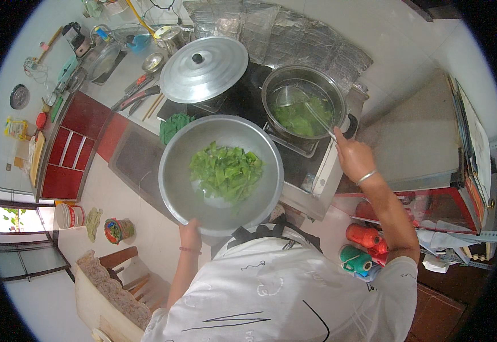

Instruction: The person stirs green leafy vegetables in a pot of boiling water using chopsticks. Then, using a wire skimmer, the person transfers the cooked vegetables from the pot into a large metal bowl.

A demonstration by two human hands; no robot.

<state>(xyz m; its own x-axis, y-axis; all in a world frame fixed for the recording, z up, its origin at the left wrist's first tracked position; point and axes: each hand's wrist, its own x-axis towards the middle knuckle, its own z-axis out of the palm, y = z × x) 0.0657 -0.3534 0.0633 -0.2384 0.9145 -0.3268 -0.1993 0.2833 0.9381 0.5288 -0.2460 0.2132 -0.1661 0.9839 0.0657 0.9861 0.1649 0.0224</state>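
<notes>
My left hand (191, 234) grips the near rim of a wide metal basin (175, 171), which holds chopped green leaves (231, 169). My right hand (354, 154) is closed around the handle of a metal ladle (291, 95), whose bowl lies inside a steel pot (269, 107) on the stove at the right. Green leaves (299, 119) sit in liquid in that pot. Left of the pot, a large domed aluminium lid (214, 79) with a black knob rests at the back of the stove.
A green cloth (175, 127) lies by the basin's far left rim. Chopsticks (154, 104) and a knife with a reddish handle (139, 98) are on the counter. Foil sheeting (295, 38) lines the wall behind the stove. Red and green flasks (355, 258) stand low at right; a wooden chair (120, 258) is lower left.
</notes>
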